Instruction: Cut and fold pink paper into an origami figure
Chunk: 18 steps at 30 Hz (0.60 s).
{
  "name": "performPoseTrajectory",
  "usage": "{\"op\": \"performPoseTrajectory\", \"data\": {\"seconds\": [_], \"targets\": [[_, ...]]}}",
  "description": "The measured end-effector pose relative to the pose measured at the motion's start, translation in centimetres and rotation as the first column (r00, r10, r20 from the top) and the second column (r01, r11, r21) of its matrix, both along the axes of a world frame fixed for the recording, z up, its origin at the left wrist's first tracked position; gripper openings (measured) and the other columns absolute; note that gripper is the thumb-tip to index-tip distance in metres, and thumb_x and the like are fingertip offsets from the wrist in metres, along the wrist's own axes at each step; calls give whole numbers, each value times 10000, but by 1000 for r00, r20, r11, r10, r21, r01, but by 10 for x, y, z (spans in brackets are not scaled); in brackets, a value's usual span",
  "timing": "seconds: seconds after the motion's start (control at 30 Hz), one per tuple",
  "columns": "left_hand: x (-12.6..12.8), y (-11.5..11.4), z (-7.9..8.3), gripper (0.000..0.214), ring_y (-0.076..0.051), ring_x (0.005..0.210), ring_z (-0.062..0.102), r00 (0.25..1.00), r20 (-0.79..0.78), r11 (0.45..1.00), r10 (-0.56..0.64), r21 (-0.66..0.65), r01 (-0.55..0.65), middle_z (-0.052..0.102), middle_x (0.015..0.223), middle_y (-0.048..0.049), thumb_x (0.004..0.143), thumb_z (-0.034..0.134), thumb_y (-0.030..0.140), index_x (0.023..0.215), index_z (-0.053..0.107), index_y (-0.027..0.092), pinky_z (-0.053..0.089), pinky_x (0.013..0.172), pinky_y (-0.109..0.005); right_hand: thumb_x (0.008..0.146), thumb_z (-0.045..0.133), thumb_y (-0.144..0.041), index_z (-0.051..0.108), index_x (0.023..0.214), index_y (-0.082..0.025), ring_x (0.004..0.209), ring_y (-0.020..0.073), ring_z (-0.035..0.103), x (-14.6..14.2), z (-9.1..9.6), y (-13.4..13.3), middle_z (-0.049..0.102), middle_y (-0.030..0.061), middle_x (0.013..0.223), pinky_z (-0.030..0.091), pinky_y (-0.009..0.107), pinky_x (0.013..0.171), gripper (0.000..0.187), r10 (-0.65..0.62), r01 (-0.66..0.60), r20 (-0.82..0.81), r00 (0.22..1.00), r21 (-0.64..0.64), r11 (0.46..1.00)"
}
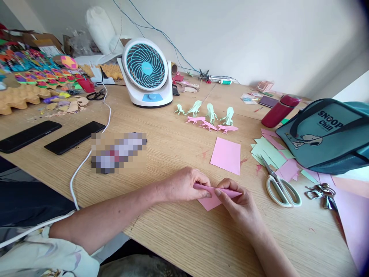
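Both hands pinch one folded piece of pink paper [212, 203] just above the table near its front edge. My left hand [184, 185] grips its left end, thumb on the near face. At the right end, my right hand [238, 200] presses with thumb in front and fingers behind. Part of the paper is hidden by the fingers. A flat pink sheet [226, 155] lies just beyond the hands. Farther back stand several green folded-paper figures [211, 113] with pink ones [208, 125] in front of them.
White-handled scissors [284, 190] and keys [323, 192] lie to the right, near green and pink paper scraps [268, 151], a teal bag [325, 138] and a red flask [279, 111]. A white fan [148, 73] stands at the back. A white cable [74, 181] and dark phones [75, 137] are left.
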<state>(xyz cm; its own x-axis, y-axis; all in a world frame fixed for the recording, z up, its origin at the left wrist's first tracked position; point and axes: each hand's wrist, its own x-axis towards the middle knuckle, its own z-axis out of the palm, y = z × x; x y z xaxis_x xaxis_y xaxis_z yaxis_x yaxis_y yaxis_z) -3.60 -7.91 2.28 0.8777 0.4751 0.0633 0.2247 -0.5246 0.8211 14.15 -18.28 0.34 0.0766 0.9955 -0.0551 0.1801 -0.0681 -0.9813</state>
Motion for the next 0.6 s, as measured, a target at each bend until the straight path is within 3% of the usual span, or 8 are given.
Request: {"op": "performPoseTrajectory", "data": {"seconds": [0.3,0.6], "targets": [[-2,4,-2,304,-116,696,555,998,44,999,-38,-38,39,618,674,0,880,611,358,677,647,134,377,635,-210,857,657,-415,586,691,-187,612,121,384,3,-2,-1,487,-20,656,298,260,569,290,-21,22,-78,997,19,1000],[-2,4,0,345,-107,654,521,997,46,994,-67,-86,70,580,658,-4,905,546,337,638,615,130,359,596,-216,846,661,-441,560,667,-181,587,112,351,4,-1,-1,452,-25,637,271,254,540,332,-28,28,-90,996,-11,1000]]}}
